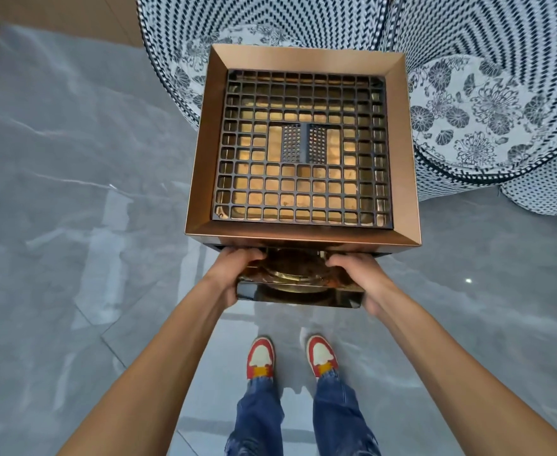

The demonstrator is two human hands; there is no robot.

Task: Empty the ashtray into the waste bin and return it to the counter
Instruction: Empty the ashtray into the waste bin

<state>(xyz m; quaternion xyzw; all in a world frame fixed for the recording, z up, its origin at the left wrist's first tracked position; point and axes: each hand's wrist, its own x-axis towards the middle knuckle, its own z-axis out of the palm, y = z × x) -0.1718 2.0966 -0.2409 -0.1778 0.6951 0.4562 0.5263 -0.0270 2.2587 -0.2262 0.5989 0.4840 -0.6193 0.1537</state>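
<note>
**Q.** What is shown nearest the viewer, and how is it held?

**A.** Below, red-and-white sneakers (321,355) on a grey polished stone floor (56,192). Above them, the left hand (234,278) and right hand (362,278) each close around one end of a dark, glossy rectangular metal drawer tray (298,296). Each grip is wrapped shut on a side wall, fingers curled over the top edge. The tray projects partway out of a slot in the front of the square copper-coloured metal ashtray stand (201,159), just under its top rim.

**Q.** How is the step best carried out?

**A.** Judged from the task, this tray is the part to be emptied. It should travel straight along the slot and stay level, both hands moving together so that it does not bind or tip. Support from beneath would help as the tray clears the stand, since its far end is hidden and its depth cannot be told.

**Q.** What do the containers hold?

**A.** The tray shows a round brass-coloured form and brownish residue; whether this is ash or reflection cannot be told. Farther off, the stand's recessed top carries a black square metal grille (303,149) with two small perforated plates (303,143) at its centre; the golden pan beneath looks stained but free of visible butts. No waste bin is in view.

**Q.** And beyond the stand?

**A.** Black-and-white patterned upholstered seats (488,110), close to its far corners.
</note>
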